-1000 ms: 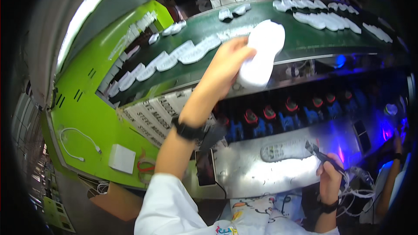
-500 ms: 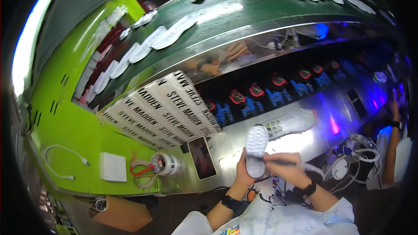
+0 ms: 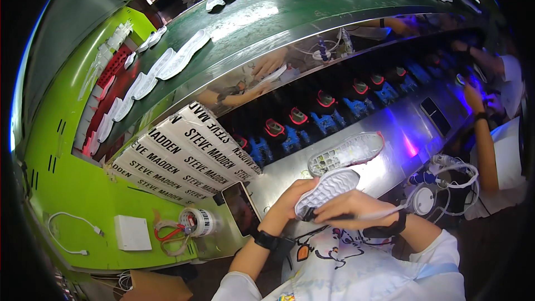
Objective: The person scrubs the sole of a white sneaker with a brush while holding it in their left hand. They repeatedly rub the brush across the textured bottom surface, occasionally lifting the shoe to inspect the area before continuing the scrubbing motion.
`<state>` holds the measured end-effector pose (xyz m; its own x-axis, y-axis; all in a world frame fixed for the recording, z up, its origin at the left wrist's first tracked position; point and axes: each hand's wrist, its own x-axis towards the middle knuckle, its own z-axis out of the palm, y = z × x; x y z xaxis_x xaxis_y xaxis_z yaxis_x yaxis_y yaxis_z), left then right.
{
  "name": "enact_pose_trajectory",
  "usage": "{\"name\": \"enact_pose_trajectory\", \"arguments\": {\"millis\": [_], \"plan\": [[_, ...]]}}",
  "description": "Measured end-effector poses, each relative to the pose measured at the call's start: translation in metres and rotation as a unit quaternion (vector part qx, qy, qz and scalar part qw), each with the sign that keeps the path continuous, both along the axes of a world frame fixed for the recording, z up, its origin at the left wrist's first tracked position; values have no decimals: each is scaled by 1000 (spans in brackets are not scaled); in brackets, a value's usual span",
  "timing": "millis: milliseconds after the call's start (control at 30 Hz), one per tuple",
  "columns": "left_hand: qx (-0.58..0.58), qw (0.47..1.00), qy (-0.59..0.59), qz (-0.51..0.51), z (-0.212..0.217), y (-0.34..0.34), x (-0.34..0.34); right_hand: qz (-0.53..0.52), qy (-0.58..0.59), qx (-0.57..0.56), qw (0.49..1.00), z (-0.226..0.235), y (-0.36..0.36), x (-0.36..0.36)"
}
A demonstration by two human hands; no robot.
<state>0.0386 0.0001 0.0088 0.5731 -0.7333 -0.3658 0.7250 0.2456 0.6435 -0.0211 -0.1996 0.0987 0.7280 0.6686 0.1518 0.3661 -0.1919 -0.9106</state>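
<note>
1. Change since one second ago: the left hand was then raised to the far green conveyor with a white shoe sole; it is now down at the near edge of the table, close to the body.
2. Change since half a second ago: the sole was upright in the hands; it now lies tilted, its toe pointing far and right, tread side up.
3. Left hand pose: forearm enters from the lower edge, wrist with a black watch, palm under the near end of the sole. The fingers are wrapped on the sole's left edge, holding it.
4. Right hand pose: forearm comes from the lower right, hand laid over the near right edge of the sole, knuckles up. The fingers are curled narrow on a thin dark tool that crosses below the sole.
5. Sole location: above the near table edge, held between both hands, in front of the chest.
6. A second sole lies flat on the table just beyond it, apart from it.
7. A phone leans at the left of the hands.
</note>
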Motion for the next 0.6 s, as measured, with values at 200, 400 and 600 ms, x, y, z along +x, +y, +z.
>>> {"name": "enact_pose_trajectory", "arguments": {"millis": [200, 400, 600], "plan": [[141, 979, 16, -148, 15, -11, 16, 38, -238, -60, 969, 13, -12, 0], [-301, 939, 126, 108, 14, -18, -6, -212, 154, 162, 951, 23, -35, -7], [-271, 894, 172, 311, -18, -42, -35, -338, -137, 125, 923, -12, 11, 3]]}}
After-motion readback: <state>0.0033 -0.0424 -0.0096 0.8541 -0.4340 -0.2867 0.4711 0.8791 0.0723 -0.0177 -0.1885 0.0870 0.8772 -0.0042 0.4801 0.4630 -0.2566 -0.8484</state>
